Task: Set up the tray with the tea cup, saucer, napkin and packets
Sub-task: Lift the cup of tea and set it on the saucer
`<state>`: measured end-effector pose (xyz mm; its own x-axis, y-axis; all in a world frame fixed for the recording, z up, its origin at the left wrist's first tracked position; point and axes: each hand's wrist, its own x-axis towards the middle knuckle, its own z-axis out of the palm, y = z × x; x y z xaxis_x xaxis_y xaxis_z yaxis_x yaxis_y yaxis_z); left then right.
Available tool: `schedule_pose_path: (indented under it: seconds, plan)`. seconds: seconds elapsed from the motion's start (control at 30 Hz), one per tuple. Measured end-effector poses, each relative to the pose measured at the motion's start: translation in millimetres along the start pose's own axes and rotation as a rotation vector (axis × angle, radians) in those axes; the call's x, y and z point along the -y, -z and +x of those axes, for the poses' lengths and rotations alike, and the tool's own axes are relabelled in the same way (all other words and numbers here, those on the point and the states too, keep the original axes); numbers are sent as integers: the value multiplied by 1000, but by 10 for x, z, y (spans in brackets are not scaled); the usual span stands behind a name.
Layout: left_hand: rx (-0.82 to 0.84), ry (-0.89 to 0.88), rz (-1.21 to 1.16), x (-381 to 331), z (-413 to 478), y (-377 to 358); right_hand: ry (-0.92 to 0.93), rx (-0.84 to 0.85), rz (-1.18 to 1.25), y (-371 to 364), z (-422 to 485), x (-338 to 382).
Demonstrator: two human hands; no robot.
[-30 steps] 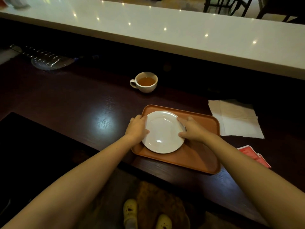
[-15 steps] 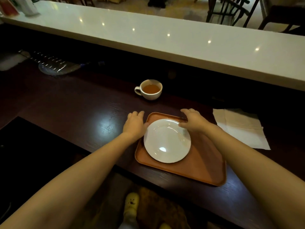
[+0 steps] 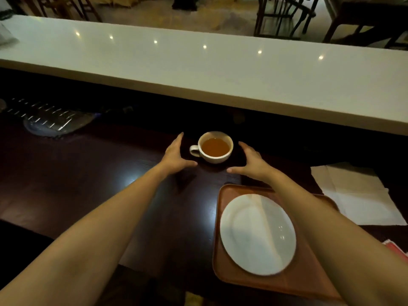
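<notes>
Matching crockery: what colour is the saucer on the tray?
White saucer, plain, clearest in the head view.

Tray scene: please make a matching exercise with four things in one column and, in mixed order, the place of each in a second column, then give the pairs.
1. tea cup
2. saucer
3. napkin
4. red packets

A. on the tray
B. at the right edge of the picture
C. between the left hand and right hand
D. on the dark counter, right of the tray

Pairs: 1-C, 2-A, 3-D, 4-B
</notes>
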<state>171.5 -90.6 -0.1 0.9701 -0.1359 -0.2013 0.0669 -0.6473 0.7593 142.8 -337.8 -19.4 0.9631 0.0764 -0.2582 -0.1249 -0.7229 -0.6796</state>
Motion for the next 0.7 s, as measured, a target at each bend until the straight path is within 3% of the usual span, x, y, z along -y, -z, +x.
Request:
schedule_pose_path:
  seconds: [0.3, 0.7]
  plan:
    - [338, -125, -114, 112, 570, -50, 82, -91, 227, -345, 353, 30]
    - [337, -184, -207, 125, 539, -146, 114, -183, 369, -424, 354, -12]
